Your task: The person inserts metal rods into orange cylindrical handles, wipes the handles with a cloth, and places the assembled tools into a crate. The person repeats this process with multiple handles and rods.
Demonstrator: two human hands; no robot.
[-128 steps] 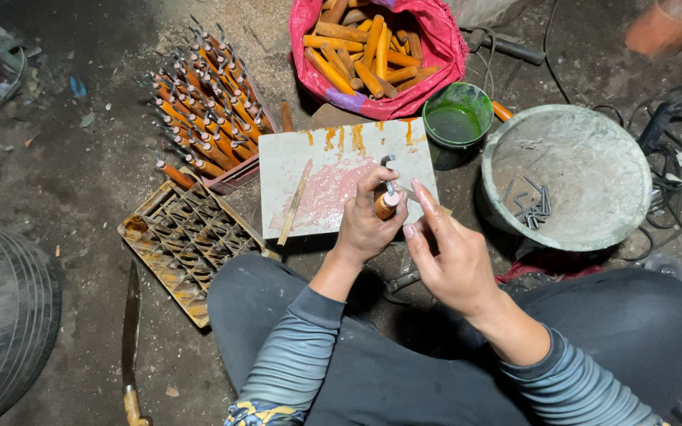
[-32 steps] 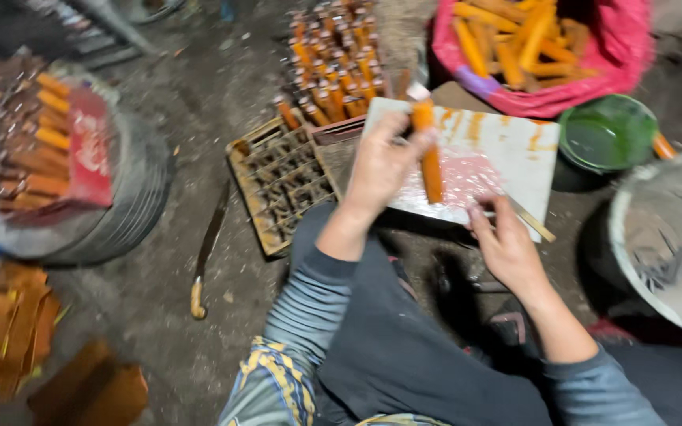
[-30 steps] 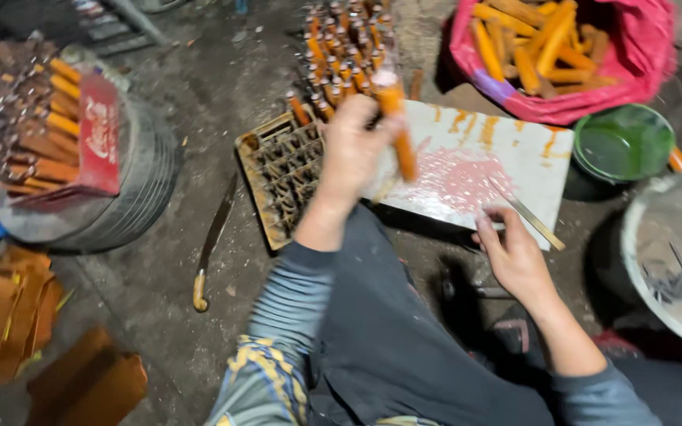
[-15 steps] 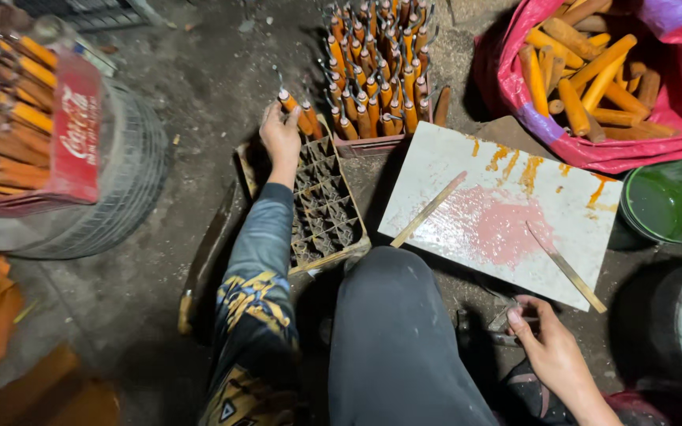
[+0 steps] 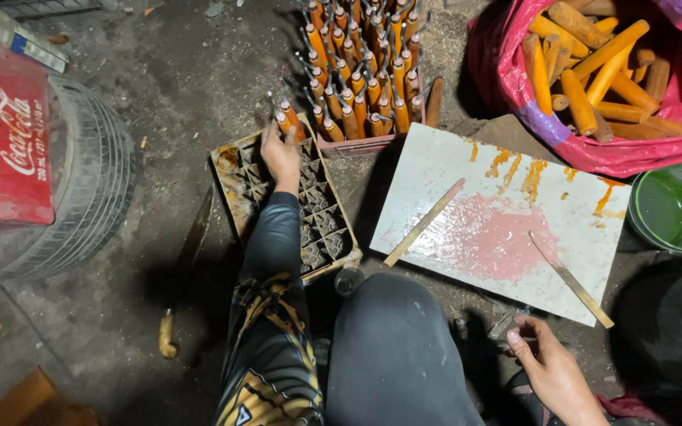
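Left hand (image 5: 281, 155): stretched forward on a patterned sleeve, fingers closed around an orange-handled tool (image 5: 285, 124), holding it upright at the far corner of the divided crate (image 5: 240, 197).
Orange-handled tool: wooden handle with a metal tip pointing up, set in or just above a corner cell of the crate; which one I cannot tell.
Divided crate: lies on the floor under the left hand, its grid of cells mostly bare and grimy.
Full crate (image 5: 365, 71): just beyond and to the right of the left hand, packed with the same upright orange handles and metal tips.
Right hand (image 5: 550, 367): low by the knee, well apart from the left hand, fingers loosely curled and half spread; whether it holds something small I cannot tell.
White board (image 5: 499, 225): between the two hands, lying flat on the floor, smeared pink in the middle with orange streaks at its far edge.
Sticks: one wooden stick (image 5: 424, 222) on the board's left part, a second thin stick (image 5: 571, 280) on its right, just ahead of the right hand.
Pink sack (image 5: 515, 87): beyond the board, filled with bare orange handles.
Green bowl (image 5: 676, 209): right of the board.
Tyre (image 5: 92, 197): far left of the left hand, carrying a red crate (image 5: 17, 150).
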